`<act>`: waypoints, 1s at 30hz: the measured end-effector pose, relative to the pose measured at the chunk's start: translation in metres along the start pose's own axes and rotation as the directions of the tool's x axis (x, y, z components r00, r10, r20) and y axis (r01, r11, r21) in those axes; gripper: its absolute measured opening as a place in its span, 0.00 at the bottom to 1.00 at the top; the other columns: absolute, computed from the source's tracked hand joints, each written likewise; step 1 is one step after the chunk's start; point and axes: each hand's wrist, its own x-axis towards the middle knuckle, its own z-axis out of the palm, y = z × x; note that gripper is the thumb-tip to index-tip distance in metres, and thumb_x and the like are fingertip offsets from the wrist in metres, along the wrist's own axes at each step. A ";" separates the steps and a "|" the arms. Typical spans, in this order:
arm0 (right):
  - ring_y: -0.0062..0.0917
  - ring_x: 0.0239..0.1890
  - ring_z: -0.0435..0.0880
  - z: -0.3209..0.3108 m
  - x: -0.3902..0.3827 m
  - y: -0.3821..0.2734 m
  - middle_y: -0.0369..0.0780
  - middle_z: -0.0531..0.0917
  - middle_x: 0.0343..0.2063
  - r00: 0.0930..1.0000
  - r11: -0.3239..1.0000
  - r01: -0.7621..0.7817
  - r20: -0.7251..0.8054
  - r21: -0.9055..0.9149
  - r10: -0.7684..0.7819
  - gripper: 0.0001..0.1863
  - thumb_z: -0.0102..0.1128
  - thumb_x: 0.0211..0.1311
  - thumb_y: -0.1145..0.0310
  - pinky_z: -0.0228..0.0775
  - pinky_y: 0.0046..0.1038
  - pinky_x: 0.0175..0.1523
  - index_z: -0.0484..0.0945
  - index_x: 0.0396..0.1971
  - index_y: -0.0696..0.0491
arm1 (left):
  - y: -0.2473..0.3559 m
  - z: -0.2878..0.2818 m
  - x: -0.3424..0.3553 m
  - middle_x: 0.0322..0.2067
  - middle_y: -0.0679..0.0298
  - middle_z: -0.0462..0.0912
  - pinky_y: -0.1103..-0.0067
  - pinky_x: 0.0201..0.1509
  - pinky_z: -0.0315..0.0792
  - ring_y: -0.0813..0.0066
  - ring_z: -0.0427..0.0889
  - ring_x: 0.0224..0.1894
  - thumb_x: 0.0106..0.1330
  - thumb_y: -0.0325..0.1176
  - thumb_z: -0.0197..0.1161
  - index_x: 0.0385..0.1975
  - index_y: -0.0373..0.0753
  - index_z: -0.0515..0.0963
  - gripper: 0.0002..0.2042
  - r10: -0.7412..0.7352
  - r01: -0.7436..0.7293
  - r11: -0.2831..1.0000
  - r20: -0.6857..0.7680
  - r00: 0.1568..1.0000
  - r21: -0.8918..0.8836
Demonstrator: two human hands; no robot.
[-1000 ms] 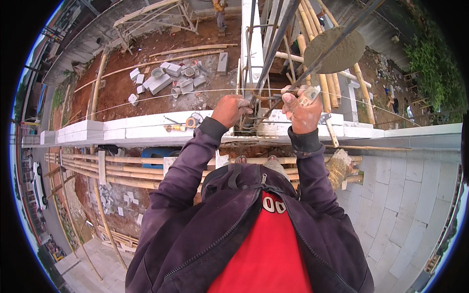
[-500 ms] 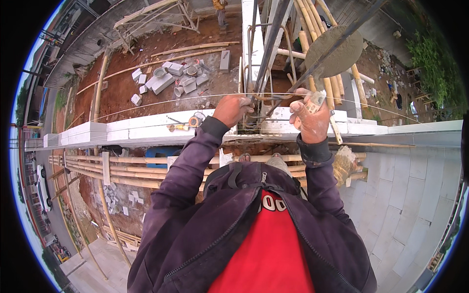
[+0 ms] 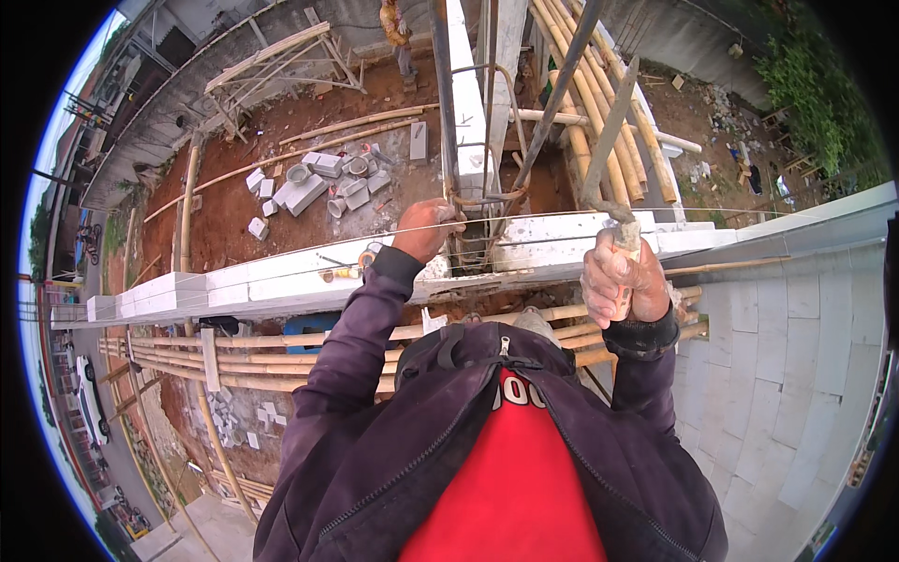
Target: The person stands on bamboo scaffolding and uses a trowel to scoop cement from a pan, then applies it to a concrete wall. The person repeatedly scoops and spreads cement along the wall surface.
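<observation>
My left hand [image 3: 423, 228] is closed at the steel rebar cage [image 3: 486, 199], beside a thin string line [image 3: 529, 214]; I cannot make out exactly what its fingers grip. My right hand [image 3: 626, 277] holds a cement-smeared trowel [image 3: 614, 131] by its pale handle, blade upward and seen nearly edge-on. The white block wall [image 3: 555, 245] runs crosswise beneath my hands, with the cage standing in a gap in it. On the wall left of my left hand lie a tape measure and small tools [image 3: 361, 262], partly hidden by my sleeve.
Bamboo poles [image 3: 576, 75] lean at upper right, more [image 3: 239, 356] run horizontally below the wall. A person [image 3: 397, 37] stands on the soil beyond. A timber trestle [image 3: 272, 70], loose blocks and buckets [image 3: 309, 183] lie at upper left; a block-paved surface [image 3: 768, 365] is at right.
My right hand has moved down and right, turning the trowel from flat to edge-on with its blade upward. My left hand has shifted slightly down and left in view; the scene has shifted too.
</observation>
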 end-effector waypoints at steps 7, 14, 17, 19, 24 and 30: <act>0.19 0.18 0.69 -0.048 -0.027 0.013 0.34 0.69 0.16 0.648 0.728 0.514 -0.351 -0.453 -0.676 0.10 0.61 0.58 0.72 0.62 0.23 0.23 0.67 0.27 0.51 | 0.013 -0.005 0.001 0.30 0.54 0.81 0.68 0.38 0.73 0.54 0.80 0.34 0.55 0.32 0.64 0.28 0.36 0.82 0.07 -0.048 0.048 0.999 0.010 0.999 0.011; 0.22 0.10 0.69 -0.236 -0.124 0.138 0.35 0.71 0.12 0.225 0.852 -0.264 -0.888 -0.451 -0.400 0.11 0.66 0.53 0.73 0.61 0.26 0.14 0.69 0.25 0.54 | 0.009 0.013 -0.001 0.30 0.52 0.81 0.67 0.38 0.73 0.53 0.80 0.34 0.56 0.29 0.62 0.31 0.39 0.84 0.07 -0.144 0.144 0.984 -0.008 0.990 0.103; 0.23 0.08 0.69 -0.256 -0.118 0.179 0.36 0.70 0.10 0.233 0.892 -0.329 -0.942 -0.310 -0.242 0.10 0.66 0.51 0.75 0.60 0.27 0.13 0.71 0.26 0.55 | 0.012 0.003 -0.010 0.29 0.52 0.82 0.68 0.40 0.74 0.55 0.82 0.34 0.57 0.28 0.62 0.32 0.36 0.83 0.06 -0.159 0.159 0.986 -0.023 0.987 0.039; 0.23 0.08 0.70 -0.290 -0.113 0.195 0.36 0.71 0.10 0.297 0.863 -0.457 -0.952 -0.215 -0.080 0.09 0.66 0.50 0.75 0.60 0.27 0.13 0.72 0.26 0.55 | 0.026 0.001 -0.005 0.28 0.53 0.82 0.69 0.39 0.74 0.56 0.82 0.34 0.57 0.28 0.62 0.32 0.35 0.82 0.06 -0.196 0.198 0.978 -0.036 0.980 0.057; 0.26 0.15 0.76 -0.387 -0.036 0.225 0.41 0.77 0.15 0.491 0.670 -0.668 -0.868 -0.324 0.071 0.10 0.68 0.44 0.69 0.69 0.32 0.24 0.77 0.23 0.58 | 0.026 0.003 -0.025 0.29 0.59 0.81 0.75 0.37 0.72 0.66 0.81 0.32 0.59 0.25 0.62 0.33 0.35 0.79 0.04 -0.431 0.430 0.902 -0.120 0.894 -0.029; 0.22 0.12 0.71 -0.474 0.029 0.271 0.37 0.75 0.16 0.781 0.423 -0.381 -0.531 -0.822 -0.329 0.14 0.70 0.47 0.65 0.63 0.29 0.18 0.75 0.27 0.56 | 0.044 -0.005 -0.044 0.42 0.57 0.81 0.76 0.48 0.75 0.68 0.80 0.43 0.61 0.24 0.59 0.45 0.30 0.77 0.12 -0.668 0.601 0.702 -0.059 0.742 -0.383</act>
